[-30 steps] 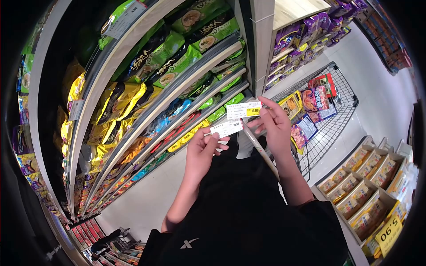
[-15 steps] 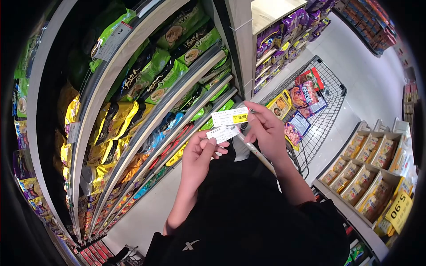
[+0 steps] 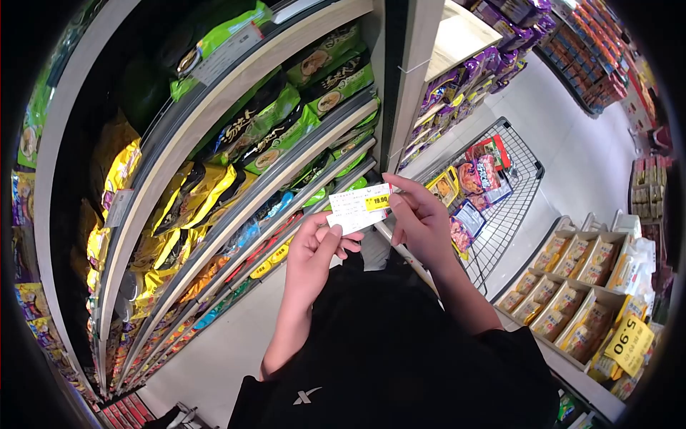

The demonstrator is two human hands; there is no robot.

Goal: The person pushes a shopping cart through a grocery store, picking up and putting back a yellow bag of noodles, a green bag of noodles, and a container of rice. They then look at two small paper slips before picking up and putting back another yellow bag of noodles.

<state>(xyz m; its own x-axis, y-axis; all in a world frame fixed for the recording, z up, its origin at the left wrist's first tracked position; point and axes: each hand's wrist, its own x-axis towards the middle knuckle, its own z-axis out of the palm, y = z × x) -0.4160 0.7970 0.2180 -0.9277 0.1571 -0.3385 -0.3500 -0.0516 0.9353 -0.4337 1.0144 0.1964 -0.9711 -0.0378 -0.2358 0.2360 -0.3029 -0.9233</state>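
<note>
Two paper price tags overlap in front of my chest. My right hand (image 3: 421, 222) pinches the right edge of the price tag with a yellow 19.90 patch (image 3: 360, 197), thumb on its face. Below and partly behind it is a white price tag (image 3: 346, 224), its lower left edge between the thumb and fingers of my left hand (image 3: 318, 243). Most of the white tag's print is covered or too small to read.
Shelves of green packets (image 3: 275, 139) and yellow packets (image 3: 186, 196) rise at the left. A wire shopping cart (image 3: 511, 214) holding several packs stands beyond my right hand. Boxed packets (image 3: 561, 304) with a 5.90 sign (image 3: 630, 345) are at the right.
The two tags have come together and now overlap more, hiding the white tag's printed price. The view has shifted slightly, so the shelves and cart appear in changed places.
</note>
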